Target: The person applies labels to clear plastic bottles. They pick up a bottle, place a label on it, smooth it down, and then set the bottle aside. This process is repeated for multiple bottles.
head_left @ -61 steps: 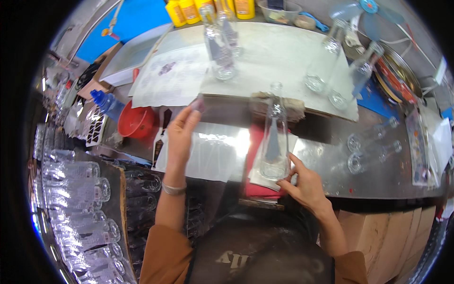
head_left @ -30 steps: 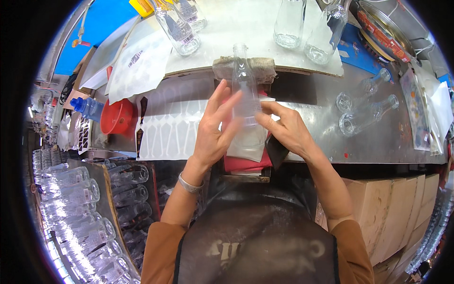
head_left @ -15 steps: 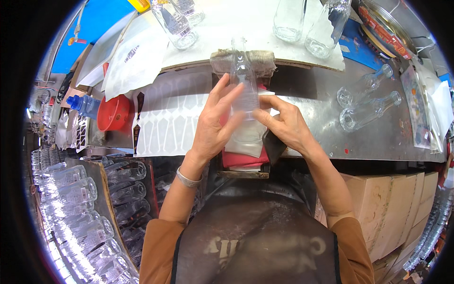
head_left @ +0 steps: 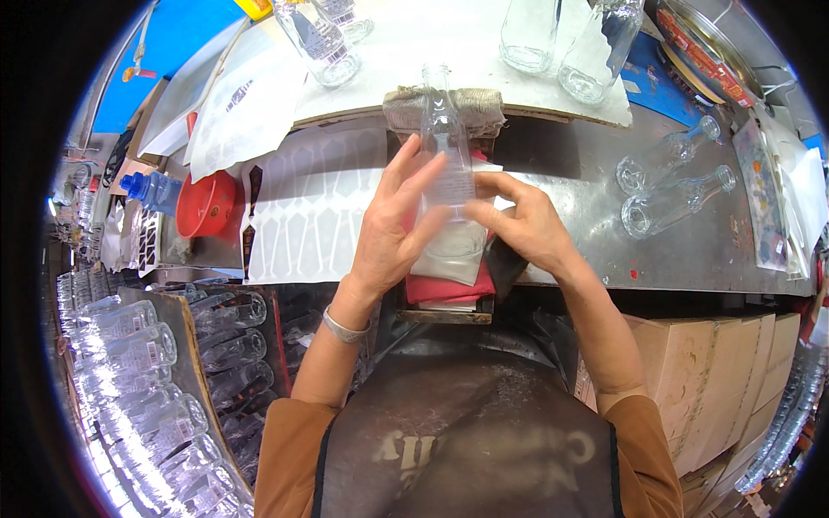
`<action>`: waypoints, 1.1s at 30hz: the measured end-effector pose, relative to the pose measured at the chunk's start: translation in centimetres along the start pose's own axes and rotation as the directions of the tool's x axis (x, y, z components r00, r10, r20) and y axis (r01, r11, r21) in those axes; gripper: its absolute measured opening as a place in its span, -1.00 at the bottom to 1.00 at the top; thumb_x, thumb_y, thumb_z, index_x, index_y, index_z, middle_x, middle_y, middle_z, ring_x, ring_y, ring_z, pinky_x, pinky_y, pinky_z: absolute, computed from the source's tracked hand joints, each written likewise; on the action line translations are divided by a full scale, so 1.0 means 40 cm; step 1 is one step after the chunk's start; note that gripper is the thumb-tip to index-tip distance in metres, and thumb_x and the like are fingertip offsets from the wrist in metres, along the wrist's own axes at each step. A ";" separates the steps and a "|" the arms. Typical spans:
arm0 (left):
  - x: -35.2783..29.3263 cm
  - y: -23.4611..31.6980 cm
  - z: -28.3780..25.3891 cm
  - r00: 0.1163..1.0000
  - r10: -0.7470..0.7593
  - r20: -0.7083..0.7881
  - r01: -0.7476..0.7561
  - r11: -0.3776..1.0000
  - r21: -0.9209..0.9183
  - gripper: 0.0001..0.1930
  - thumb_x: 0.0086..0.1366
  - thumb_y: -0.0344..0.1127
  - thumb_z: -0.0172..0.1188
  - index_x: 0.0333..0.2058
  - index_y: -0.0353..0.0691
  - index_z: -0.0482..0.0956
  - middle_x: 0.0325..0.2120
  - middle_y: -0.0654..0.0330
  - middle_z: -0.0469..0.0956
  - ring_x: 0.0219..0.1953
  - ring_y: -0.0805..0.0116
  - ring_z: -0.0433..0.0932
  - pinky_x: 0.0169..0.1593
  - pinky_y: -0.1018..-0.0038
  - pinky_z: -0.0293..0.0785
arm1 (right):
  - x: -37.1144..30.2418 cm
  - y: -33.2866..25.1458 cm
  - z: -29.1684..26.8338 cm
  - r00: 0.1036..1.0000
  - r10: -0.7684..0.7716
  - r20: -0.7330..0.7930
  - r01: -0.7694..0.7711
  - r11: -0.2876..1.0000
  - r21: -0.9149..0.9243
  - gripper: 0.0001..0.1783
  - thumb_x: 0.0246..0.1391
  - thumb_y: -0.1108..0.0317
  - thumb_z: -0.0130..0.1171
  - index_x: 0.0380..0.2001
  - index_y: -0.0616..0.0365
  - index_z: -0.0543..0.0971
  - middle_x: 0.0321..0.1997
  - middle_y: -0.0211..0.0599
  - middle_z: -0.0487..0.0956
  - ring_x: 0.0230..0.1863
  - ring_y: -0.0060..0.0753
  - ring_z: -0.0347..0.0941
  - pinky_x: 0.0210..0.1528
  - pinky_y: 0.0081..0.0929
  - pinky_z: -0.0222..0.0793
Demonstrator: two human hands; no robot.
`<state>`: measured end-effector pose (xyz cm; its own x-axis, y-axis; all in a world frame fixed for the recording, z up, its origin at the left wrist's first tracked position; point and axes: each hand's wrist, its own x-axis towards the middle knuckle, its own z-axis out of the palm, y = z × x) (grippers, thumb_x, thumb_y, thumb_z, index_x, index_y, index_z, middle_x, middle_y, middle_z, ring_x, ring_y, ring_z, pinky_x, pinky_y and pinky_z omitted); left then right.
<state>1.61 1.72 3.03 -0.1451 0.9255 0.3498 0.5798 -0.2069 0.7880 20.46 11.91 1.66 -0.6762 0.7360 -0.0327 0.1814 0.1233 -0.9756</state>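
Observation:
A clear glass bottle (head_left: 442, 116) lies in front of me, its neck pointing away over a cloth-wrapped rest (head_left: 484, 112). Its lower body is above a pale cloth (head_left: 445, 266) and a red cloth (head_left: 449, 289). My left hand (head_left: 393, 216) is along the bottle's left side, fingers apart and reaching over the glass, somewhat blurred by motion. My right hand (head_left: 527, 223) has its bent index finger and thumb at the bottle's right side. Fine pale lines show on the bottle between the hands; whether they are a label, I cannot make out.
Left of the bottle lies a sheet of label shapes (head_left: 302, 233), then a red bowl (head_left: 207, 205). Two bottles (head_left: 678, 203) lie on the metal table at right. More bottles (head_left: 528, 43) stand on the white board beyond. Crated bottles (head_left: 138, 345) fill the lower left; cardboard boxes (head_left: 699, 371) stand lower right.
Almost nothing differs. My right hand has shifted very slightly, and the whole view has moved a little. Both hands remain at the bottle.

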 end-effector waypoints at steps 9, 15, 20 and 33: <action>-0.002 -0.006 0.004 1.000 0.006 -0.007 -0.006 1.000 -0.005 -0.44 0.30 -0.20 0.29 0.26 -0.12 0.45 0.37 -0.02 0.21 0.37 0.04 0.26 0.36 0.19 0.21 | -0.002 -0.002 -0.065 0.979 0.142 -0.150 -0.052 0.874 0.483 -0.70 0.27 0.23 0.15 -0.06 0.22 0.54 -0.18 -0.34 0.61 -0.23 -0.59 0.51 -0.17 -0.61 0.46; -0.001 -0.003 0.001 1.000 0.009 -0.002 -0.009 1.000 0.012 -0.43 0.29 -0.23 0.30 0.27 -0.14 0.44 0.38 -0.02 0.20 0.39 0.05 0.22 0.37 0.20 0.19 | 0.053 -0.083 -0.055 0.932 -0.259 -0.253 0.213 0.957 -0.195 -0.70 0.18 0.40 0.21 -0.03 0.25 0.55 -0.16 -0.34 0.60 -0.15 -0.60 0.47 -0.09 -0.58 0.44; -0.020 -0.017 -0.008 0.999 -0.028 0.026 0.032 0.987 -0.156 -0.19 0.21 -0.31 0.33 0.39 -0.24 0.16 0.42 -0.05 0.09 0.44 0.06 0.13 0.43 0.18 0.09 | -0.027 -0.070 -0.030 0.686 -0.720 0.103 0.684 0.591 -0.427 -0.51 -0.23 0.70 0.30 -0.13 0.11 0.62 -0.06 -0.19 0.63 -0.03 -0.14 0.56 -0.09 -0.30 0.51; -0.107 -0.008 0.045 0.997 -0.045 -0.056 0.044 0.999 -0.024 0.23 -0.06 -0.32 0.55 0.43 -0.30 -0.21 0.28 -0.11 0.27 0.19 0.03 0.43 0.24 0.23 0.37 | 0.067 -0.195 0.033 0.804 -0.521 0.287 0.579 0.578 -0.575 -0.80 -0.06 0.49 0.28 -0.29 0.19 0.60 -0.33 -0.17 0.56 -0.28 -0.11 0.54 -0.26 -0.23 0.49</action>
<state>3.48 -1.60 0.39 -0.2160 0.9146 0.3419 0.5537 -0.1737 0.8144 16.29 12.07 8.91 -0.8430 0.3366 0.4195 0.1234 0.8802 -0.4583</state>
